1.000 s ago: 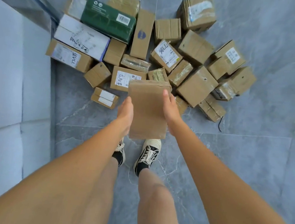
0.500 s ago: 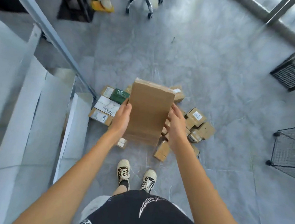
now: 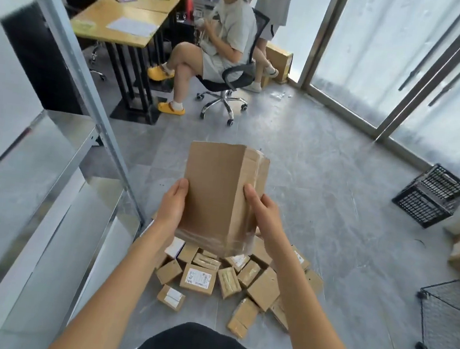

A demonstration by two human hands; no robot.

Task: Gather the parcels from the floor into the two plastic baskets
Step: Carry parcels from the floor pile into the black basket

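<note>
Two hands, left hand (image 3: 172,205) and right hand (image 3: 265,215), on one tall parcel (image 3: 217,193). Floor heap of parcels (image 3: 227,278): roughly fifteen showing, exact count hidden behind the held one. One black plastic basket (image 3: 432,194). One wire crate (image 3: 454,323). One desk (image 3: 126,16). One seated person (image 3: 222,37), one standing behind

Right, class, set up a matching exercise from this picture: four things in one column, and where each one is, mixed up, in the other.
Things:
1. tall cardboard parcel
2. pile of small parcels
3. black plastic basket
4. sheet of paper

Places:
A. on the wooden desk
B. on its side by the glass wall
C. held between both hands
D. on the floor below the hands

Pairs: 1-C, 2-D, 3-B, 4-A
</note>
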